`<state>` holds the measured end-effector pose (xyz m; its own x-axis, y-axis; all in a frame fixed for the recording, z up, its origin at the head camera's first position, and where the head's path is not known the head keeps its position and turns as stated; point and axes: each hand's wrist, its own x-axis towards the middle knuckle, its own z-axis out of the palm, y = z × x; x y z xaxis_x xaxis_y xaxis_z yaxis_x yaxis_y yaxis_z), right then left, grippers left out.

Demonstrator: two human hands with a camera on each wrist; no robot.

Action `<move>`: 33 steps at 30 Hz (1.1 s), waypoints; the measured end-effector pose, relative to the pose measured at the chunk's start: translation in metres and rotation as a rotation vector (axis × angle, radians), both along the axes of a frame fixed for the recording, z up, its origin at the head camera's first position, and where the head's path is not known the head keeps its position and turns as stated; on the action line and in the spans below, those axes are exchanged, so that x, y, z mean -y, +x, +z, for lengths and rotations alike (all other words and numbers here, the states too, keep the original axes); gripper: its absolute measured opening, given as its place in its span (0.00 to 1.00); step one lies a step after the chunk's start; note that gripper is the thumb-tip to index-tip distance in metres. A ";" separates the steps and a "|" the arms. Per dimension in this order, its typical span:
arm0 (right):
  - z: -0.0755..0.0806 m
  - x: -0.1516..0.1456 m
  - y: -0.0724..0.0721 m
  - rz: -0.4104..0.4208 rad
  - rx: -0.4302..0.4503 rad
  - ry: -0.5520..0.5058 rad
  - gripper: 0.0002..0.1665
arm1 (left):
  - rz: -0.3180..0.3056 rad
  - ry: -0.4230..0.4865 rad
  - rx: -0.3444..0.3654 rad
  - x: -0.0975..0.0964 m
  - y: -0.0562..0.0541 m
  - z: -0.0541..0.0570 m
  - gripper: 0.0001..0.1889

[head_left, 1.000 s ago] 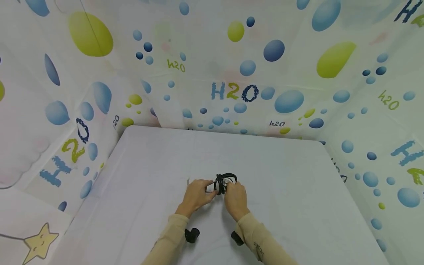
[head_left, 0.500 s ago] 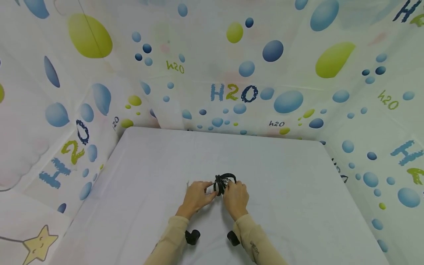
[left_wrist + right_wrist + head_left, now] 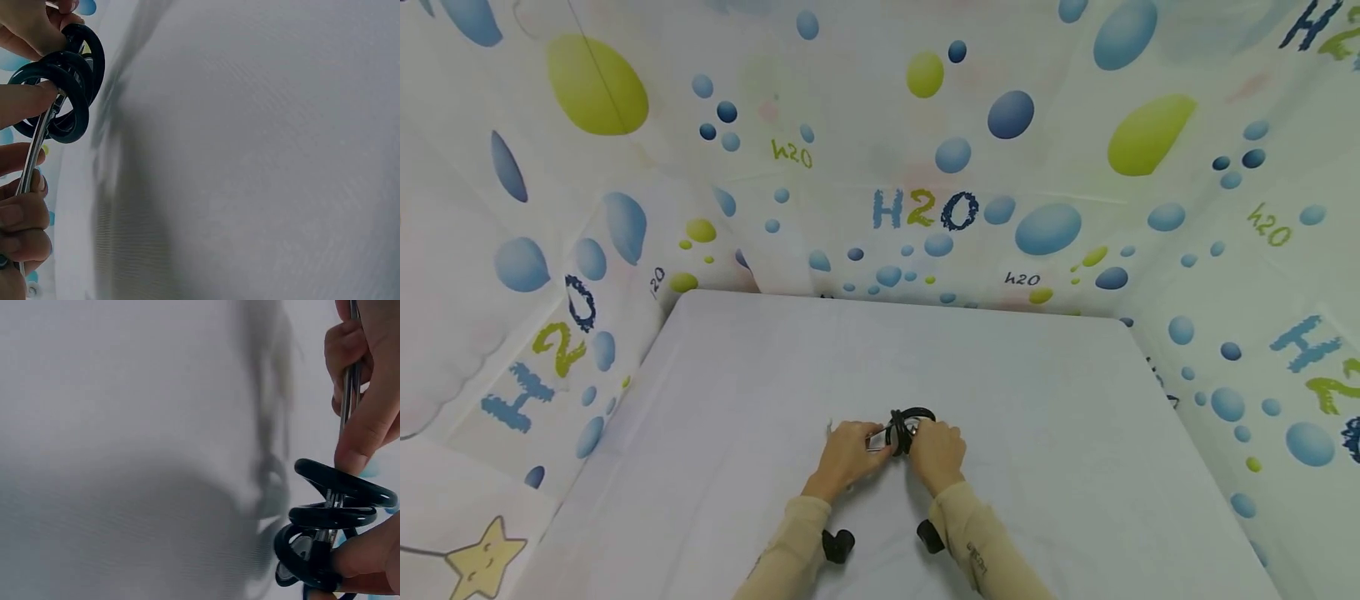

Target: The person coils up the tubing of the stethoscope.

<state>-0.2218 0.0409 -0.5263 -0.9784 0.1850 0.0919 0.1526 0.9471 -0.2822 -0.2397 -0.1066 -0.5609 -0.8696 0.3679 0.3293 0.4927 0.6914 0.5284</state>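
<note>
Both hands hold a stethoscope (image 3: 898, 435) above the white table, its black tube wound in loops around the metal. My left hand (image 3: 848, 457) grips the shiny metal ear tubes (image 3: 32, 164), its fingers curled round them. At the other end my right hand (image 3: 937, 455) pinches the looped black tube (image 3: 331, 517), thumb and fingers close together. A round grey disc, the chest piece (image 3: 301, 549), shows among the loops in the right wrist view. Fingers hide part of the metal tubes.
The white cloth-covered table (image 3: 760, 367) lies under the hands. Patterned curtains (image 3: 820, 200) with blue and green drops stand behind and at both sides. Black wrist cameras (image 3: 838, 546) hang below the sleeves.
Both hands and the stethoscope have come slightly nearer to me, lower in the head view. The grips stay much the same, and the head view has shifted a little.
</note>
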 end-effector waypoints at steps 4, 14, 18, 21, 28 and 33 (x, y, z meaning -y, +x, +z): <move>-0.009 -0.004 0.001 -0.035 -0.036 -0.059 0.09 | -0.011 0.023 -0.017 0.001 -0.001 -0.008 0.16; -0.023 -0.012 0.006 0.016 -0.237 -0.258 0.05 | -0.046 0.027 -0.060 0.009 -0.002 -0.021 0.16; -0.022 -0.014 0.008 0.051 -0.298 -0.290 0.06 | -0.050 0.019 -0.075 0.010 -0.002 -0.019 0.17; -0.022 -0.015 0.010 0.062 -0.304 -0.309 0.06 | -0.061 0.026 -0.098 0.010 0.000 -0.017 0.17; -0.022 -0.018 0.013 0.061 -0.300 -0.356 0.05 | -0.077 0.041 -0.067 0.009 0.004 -0.015 0.17; -0.023 -0.019 0.016 0.050 -0.290 -0.368 0.06 | -0.074 0.033 -0.030 0.008 0.007 -0.014 0.17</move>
<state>-0.2060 0.0594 -0.5492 -0.9305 0.2097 0.3002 -0.0256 0.7805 -0.6246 -0.2328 -0.1146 -0.5751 -0.8300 0.4194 0.3676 0.5577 0.6346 0.5351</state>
